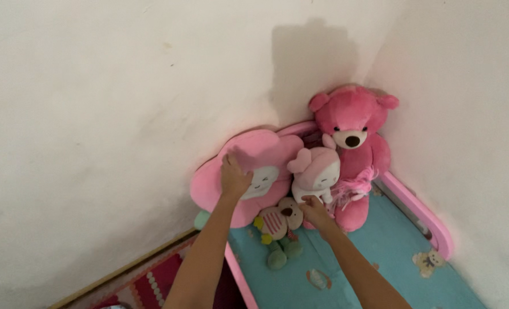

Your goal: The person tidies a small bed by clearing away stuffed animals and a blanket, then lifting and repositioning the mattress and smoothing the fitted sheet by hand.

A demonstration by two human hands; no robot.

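Head view, looking down into the far corner of a small bed. Left hand laid flat, fingers spread, on the face of the pink flower-shaped cushion; no clamping seen, only a palm pressed against the front, apparently so that the cushion stayed propped upright against the left wall and the pink bed rail. Right hand reached in low, fingers curled together at the foot of the small pink-and-white doll and just right of the small striped plush animal; whether closed on the doll's base, on the plush, or merely touching, not possible to tell, the fingertips being hidden from above. Doll seated upright between cushion and large pink teddy bear, leaning back on the bear for support. Bear wedged into the far right corner where the two walls met, hence upright without help. Striped plush lying nearest of the group on the blue patterned sheet, green feet toward the viewer, slumped rather than propped. All four soft toys crowded at the head of the bed, touching or overlapping, each kept up by its neighbour or the wall. Red patterned mat on the floor at near left, beside the bed.
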